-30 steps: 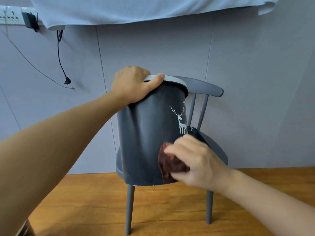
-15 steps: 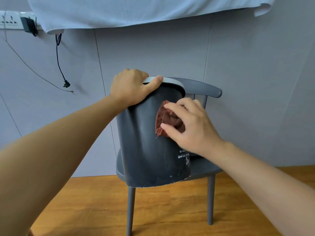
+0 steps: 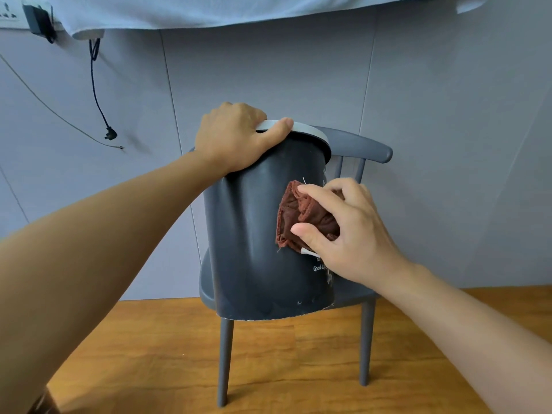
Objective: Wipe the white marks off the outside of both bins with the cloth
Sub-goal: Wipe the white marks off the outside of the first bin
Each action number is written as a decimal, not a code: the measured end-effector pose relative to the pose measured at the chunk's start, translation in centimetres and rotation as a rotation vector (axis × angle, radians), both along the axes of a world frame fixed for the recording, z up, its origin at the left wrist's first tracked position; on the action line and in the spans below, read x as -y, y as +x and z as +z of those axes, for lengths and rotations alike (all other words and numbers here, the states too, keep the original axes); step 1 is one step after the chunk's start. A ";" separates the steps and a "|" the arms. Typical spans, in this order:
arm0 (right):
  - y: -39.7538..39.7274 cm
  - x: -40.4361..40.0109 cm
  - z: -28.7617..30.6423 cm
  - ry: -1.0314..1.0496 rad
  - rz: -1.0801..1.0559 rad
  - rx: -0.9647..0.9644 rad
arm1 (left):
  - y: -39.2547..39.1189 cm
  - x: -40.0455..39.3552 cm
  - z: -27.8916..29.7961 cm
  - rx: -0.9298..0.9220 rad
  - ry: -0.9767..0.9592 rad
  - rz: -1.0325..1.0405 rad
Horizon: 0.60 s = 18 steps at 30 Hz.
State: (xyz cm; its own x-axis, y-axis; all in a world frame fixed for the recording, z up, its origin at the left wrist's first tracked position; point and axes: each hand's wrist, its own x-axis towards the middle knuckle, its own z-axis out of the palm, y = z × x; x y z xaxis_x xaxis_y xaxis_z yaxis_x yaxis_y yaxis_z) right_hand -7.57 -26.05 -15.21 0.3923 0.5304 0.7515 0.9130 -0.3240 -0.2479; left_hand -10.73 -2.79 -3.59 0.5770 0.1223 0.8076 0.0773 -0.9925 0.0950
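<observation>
The bin (image 3: 254, 249) sits dead centre, dark grey, held up in front of the chair (image 3: 352, 143) and tilted so its top leans toward 1 o'clock. The left hand (image 3: 231, 138) is clamped on the pale rim (image 3: 310, 133) at the bin's 11 o'clock, thumb stretched along the rim, fingers curled over the edge out of sight. The right hand (image 3: 349, 231) is on the bin's side at about 3 o'clock, pinching a bunched reddish-brown cloth (image 3: 294, 218) between thumb and fingers and pressing it flat against the dark wall. Below the cloth, at 5 o'clock, a bit of white lettering (image 3: 319, 266) shows, and small white flecks (image 3: 299, 303) dot the lower wall near the bottom edge. A thin pale line runs along that bottom edge too.

Behind the bin, the chair's backrest pokes out at 2 o'clock, its legs dropping to the wooden floor (image 3: 149, 354) at 6 o'clock. On the grey wall at 10 o'clock a black cable (image 3: 98, 94) dangles with its plug hanging free, and a pale sheet (image 3: 239, 10) drapes across the top at 12 o'clock.
</observation>
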 end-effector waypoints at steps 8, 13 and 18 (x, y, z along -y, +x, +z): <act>-2.5 0.5 -1.7 -0.152 0.169 0.215 | -0.6 -0.5 -0.1 -0.007 -0.030 -0.005; -4.3 3.2 -5.1 -0.381 0.340 0.350 | -1.1 -0.5 -0.1 -0.004 -0.022 -0.049; -2.9 3.6 -2.9 -0.066 0.279 0.173 | -1.6 -1.2 -0.2 -0.003 -0.057 -0.046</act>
